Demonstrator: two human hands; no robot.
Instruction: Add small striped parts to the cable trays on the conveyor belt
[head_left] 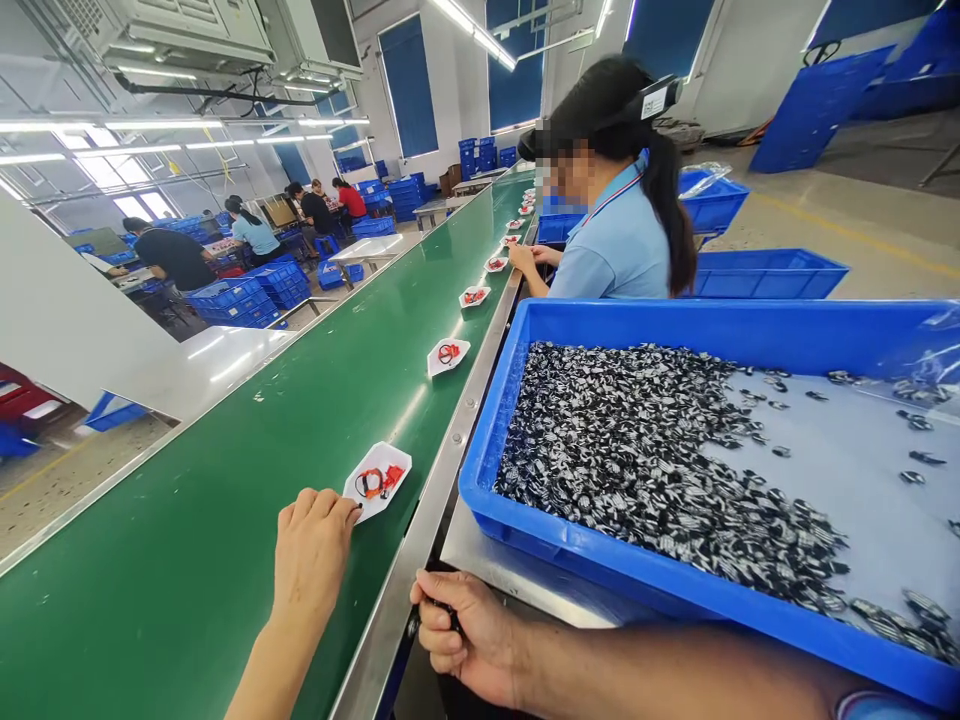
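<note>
My left hand [311, 550] rests on the green conveyor belt [225, 470], its fingertips touching the edge of a white paper tray [379, 482]. That tray holds a coil of black and red wire with small orange-red parts. My right hand [465, 635] is curled beside the belt's steel rail [435, 470], pinching a small black part [442, 610], mostly hidden by the fingers. Just beyond it stands a blue plastic crate [480, 470], filled with a heap of small black-and-white striped parts [645, 470].
Several more white trays [474, 296] sit in a line along the belt. A co-worker in a light blue shirt [611, 240] works beside the belt, past the crate. Stacked blue crates [240, 300] and other people at benches stand beyond the belt.
</note>
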